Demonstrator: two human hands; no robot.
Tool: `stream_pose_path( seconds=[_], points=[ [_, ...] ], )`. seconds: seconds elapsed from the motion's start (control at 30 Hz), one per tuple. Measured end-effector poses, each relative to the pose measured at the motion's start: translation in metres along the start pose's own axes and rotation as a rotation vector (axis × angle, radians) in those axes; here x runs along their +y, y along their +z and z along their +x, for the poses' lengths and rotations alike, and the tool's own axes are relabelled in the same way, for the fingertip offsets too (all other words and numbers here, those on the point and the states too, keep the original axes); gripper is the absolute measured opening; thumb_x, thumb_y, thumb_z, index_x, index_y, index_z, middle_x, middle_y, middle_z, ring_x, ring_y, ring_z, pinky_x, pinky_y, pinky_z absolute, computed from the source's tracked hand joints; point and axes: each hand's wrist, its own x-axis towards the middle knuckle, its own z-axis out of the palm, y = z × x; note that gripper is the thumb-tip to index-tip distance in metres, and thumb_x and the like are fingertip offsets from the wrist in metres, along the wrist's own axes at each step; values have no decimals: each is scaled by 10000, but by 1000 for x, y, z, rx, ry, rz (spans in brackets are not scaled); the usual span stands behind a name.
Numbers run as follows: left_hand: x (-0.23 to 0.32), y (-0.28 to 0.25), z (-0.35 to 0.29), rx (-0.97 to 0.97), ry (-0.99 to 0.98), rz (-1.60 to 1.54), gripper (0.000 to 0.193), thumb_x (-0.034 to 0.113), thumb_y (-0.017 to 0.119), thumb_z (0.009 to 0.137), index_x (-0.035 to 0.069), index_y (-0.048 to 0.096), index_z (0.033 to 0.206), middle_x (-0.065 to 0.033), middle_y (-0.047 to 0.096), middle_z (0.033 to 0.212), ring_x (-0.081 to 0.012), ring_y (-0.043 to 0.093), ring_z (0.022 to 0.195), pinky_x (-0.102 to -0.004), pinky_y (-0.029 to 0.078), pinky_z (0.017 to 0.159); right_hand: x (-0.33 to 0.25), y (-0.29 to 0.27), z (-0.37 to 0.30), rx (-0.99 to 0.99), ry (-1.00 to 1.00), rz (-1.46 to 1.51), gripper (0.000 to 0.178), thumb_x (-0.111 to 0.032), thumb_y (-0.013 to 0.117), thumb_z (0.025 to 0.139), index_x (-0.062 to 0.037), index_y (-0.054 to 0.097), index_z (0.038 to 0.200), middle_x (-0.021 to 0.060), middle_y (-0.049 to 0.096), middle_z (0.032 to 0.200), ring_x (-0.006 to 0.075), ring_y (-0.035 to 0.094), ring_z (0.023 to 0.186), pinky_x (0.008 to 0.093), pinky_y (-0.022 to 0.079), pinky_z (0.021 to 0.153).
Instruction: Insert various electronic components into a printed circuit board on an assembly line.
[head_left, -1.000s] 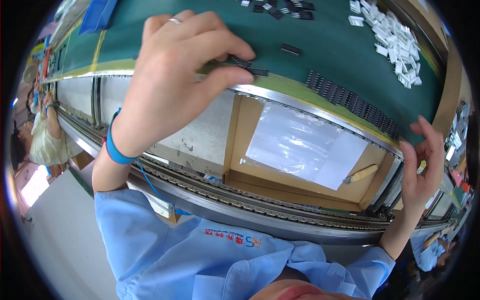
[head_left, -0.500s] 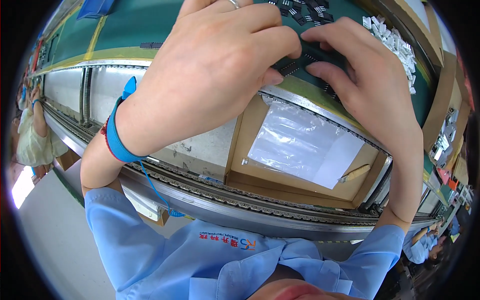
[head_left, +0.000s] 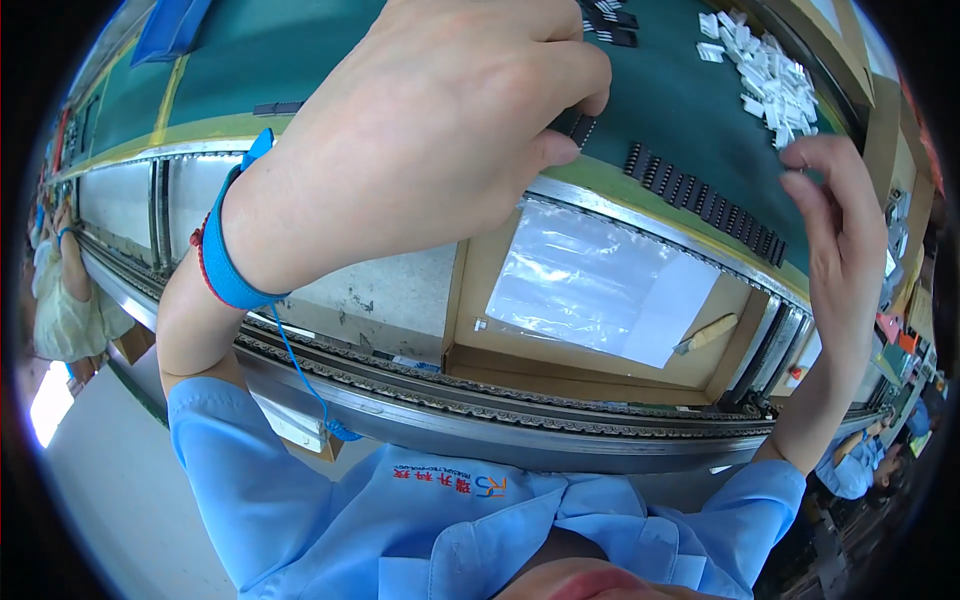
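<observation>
My left hand (head_left: 470, 115), with a blue wrist strap (head_left: 235, 255), is bent over the green bench mat (head_left: 670, 100). Its thumb and forefinger close around a short black multi-pin component (head_left: 583, 128), partly hidden by the fingers. A slanting row of similar black components (head_left: 705, 200) lies along the mat's front edge, between my hands. My right hand (head_left: 840, 230) is at the right, beside a heap of small white plastic parts (head_left: 775, 80). Its thumb and forefinger pinch near the heap's lower end; whatever is between them is too small to make out.
Loose black three-legged components (head_left: 612, 22) lie at the top. Another black strip (head_left: 278, 108) and a blue tray (head_left: 172, 30) are at the left. Below the bench edge, a cardboard box (head_left: 470, 320) holds clear plastic bags (head_left: 570, 280). Other people sit at both sides.
My right hand has moved right, from the black components to the white heap, uncovering the row. My left hand stays nearly in place with its black component.
</observation>
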Motion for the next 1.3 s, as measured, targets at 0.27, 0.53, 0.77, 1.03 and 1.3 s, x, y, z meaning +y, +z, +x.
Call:
stream_pose_path(
  seconds=[0.27, 0.53, 0.77, 1.03, 1.3],
  points=[
    [26, -12, 22, -300, -305, -111, 234, 159, 759, 757, 77, 646, 945, -46, 546, 886, -208, 528, 827, -364, 299, 802, 14, 2, -67, 74, 304, 32, 123, 55, 595, 896, -4, 588, 1004, 81, 586, 972, 163, 579, 848, 248, 448, 708],
    [37, 0, 16, -163, -246, 3, 325, 164, 784, 705, 68, 650, 985, -61, 606, 935, -246, 574, 904, -367, 351, 872, 14, 3, -91, 190, 500, 123, 358, 102, 626, 834, -69, 595, 1148, 20, 616, 973, 70, 396, 615, 208, 366, 566],
    [41, 1, 26, -231, -348, 9, 358, 190, 800, 696, 49, 650, 988, -59, 615, 938, -219, 581, 894, -349, 349, 926, 6, 3, -84, 124, 443, 144, 432, 63, 659, 810, -90, 577, 1206, 61, 670, 1041, 186, 645, 718, 294, 516, 633],
    [42, 3, 27, -237, -328, 21, 306, 162, 806, 686, 48, 655, 927, -54, 623, 939, -225, 575, 880, -347, 351, 919, 12, 7, -86, 132, 310, 104, 479, 82, 677, 798, -46, 590, 1252, 28, 671, 1100, 52, 353, 604, 191, 336, 526],
    [44, 10, 32, -211, -299, -39, 297, 150, 801, 692, 44, 654, 927, -59, 624, 910, -231, 575, 874, -348, 348, 897, 13, -1, -87, 170, 311, 93, 479, 33, 712, 792, -60, 604, 1249, 22, 675, 1137, 38, 382, 594, 187, 312, 511]
  ],
)
